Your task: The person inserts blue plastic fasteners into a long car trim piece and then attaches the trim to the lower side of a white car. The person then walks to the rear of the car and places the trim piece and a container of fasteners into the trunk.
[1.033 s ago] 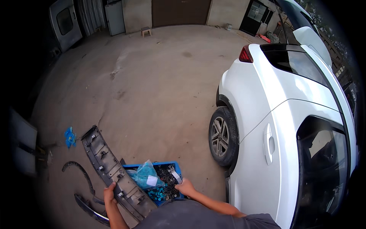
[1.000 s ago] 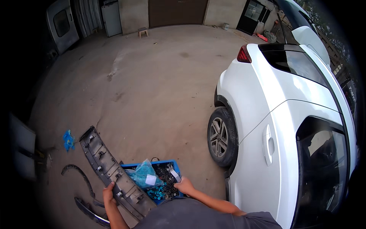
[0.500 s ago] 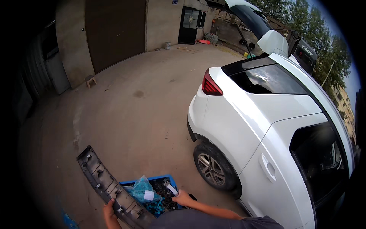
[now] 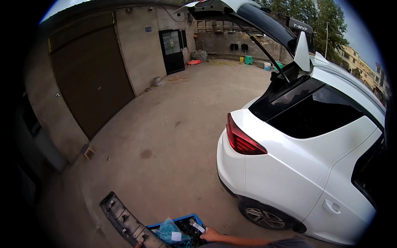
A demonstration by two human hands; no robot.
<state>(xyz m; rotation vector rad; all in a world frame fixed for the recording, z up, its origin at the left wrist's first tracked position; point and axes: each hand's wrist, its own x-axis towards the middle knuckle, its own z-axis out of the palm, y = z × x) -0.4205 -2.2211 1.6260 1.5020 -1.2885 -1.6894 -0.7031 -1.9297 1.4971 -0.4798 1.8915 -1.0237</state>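
A long dark trim panel [image 4: 125, 218] slants across the lower left, its ribbed inner side with small clips facing up. My left hand [image 4: 139, 245] grips its near edge; only a few fingers show at the picture's bottom. Beside the panel is a blue crate [image 4: 189, 216] full of small dark parts, with a clear bag of turquoise pieces [image 4: 167, 230] on top. Over the crate's right side, my right hand [image 4: 211, 234] is closed around the end of a pale flat strip [image 4: 199, 227]. What kind of thing the strip is does not show.
A white car [image 4: 285, 173] with its tailgate [image 4: 264, 20] raised stands close on the right, rear wheel [image 4: 264, 216] near my right arm. A small wooden stool [image 4: 88, 152] is by the brown door [image 4: 89, 78]. Buckets and a can stand farther off.
My view has tilted up, so the hands, panel and crate sit lower in the picture, and more of the raised tailgate shows. Both hands keep their holds.
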